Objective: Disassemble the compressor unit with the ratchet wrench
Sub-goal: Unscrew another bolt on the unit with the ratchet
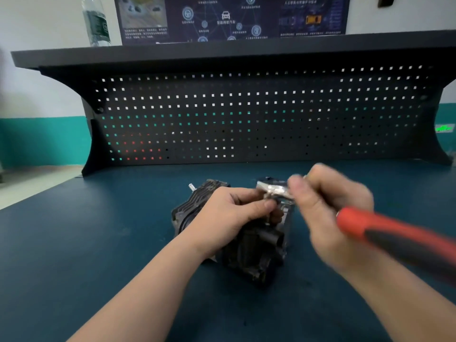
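Two hands meet over the compressor unit (246,240). The left hand (232,211) has its thumb and forefinger pinched together on a small silver part just under the head of the ratchet wrench (274,191); whether that part is the wrench's socket or a bolt is too blurred to tell. The other left fingers curl over the top of the compressor, so the dark housing lies directly beneath and partly behind this hand. The right hand (338,213) is blurred, its fingers curled around the wrench's metal shank close to the head, thumb on top. The red-and-black handle (394,238) runs from that hand out toward the lower right of the view, above the forearm.

The compressor sits on the dark blue bench top (98,243), near its middle. Its ribbed casing shows to the left of the left hand, with a short silver stub (191,186) sticking up at the far left end, and a darker, rougher body extends toward the person between the two wrists.

Behind the bench stands a black pegboard (246,114) under a shelf (222,51). A clear plastic bottle (96,21) stands on the shelf beside a dark blue poster (232,18).
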The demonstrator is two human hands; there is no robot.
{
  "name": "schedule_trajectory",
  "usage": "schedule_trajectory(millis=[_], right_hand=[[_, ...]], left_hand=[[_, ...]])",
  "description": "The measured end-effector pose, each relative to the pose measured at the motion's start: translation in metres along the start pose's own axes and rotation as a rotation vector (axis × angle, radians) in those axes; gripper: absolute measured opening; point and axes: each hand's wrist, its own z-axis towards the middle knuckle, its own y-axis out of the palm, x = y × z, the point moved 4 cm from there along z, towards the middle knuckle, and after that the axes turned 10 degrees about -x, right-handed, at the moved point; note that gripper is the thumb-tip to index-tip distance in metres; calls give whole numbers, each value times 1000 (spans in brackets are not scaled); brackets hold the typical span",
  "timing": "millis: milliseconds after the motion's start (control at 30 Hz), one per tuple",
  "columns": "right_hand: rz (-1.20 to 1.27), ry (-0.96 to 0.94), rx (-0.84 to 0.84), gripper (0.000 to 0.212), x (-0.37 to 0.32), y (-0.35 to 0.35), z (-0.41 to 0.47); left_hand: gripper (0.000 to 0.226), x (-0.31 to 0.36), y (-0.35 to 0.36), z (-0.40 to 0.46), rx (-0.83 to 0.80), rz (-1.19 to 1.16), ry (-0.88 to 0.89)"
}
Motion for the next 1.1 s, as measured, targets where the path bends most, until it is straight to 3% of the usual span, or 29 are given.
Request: schedule_trajectory(millis=[200,300,433,500,567,633,700,733,867,967,1100], right_hand=[[1118,565,241,40,55,9,-3],[1435,818,289,36,69,16,-6],[1373,821,302,41,68,16,-7],[1209,695,278,40,57,11,-3],[735,417,188,39,31,3,0],[54,127,46,39,-1,9,-1],[-199,-51,-13,38,-15,13,-1],[-164,-47,-6,39,-13,11,-1],[581,336,153,42,28,-6,1],[974,520,164,36,49,-3,2],[1227,681,80,32,62,-1,2]], left_hand=[[16,0,-1,2,36,-46,-10],[20,-2,0,3,36,-81,-17],[27,-1,2,4,-35,-100,-43],[24,1,1,3,-16,-69,-37],[25,0,0,3,13,-13,-25],[16,0,1,2,1,7,-16],[10,1,0,0,-24,-13,-5],[10,1,0,0,-45,-65,-15],[28,1,5,4,-125,-213,-48],[29,0,9,9,-109,-269,-57],[27,-3,11,12,-98,-306,-61]])
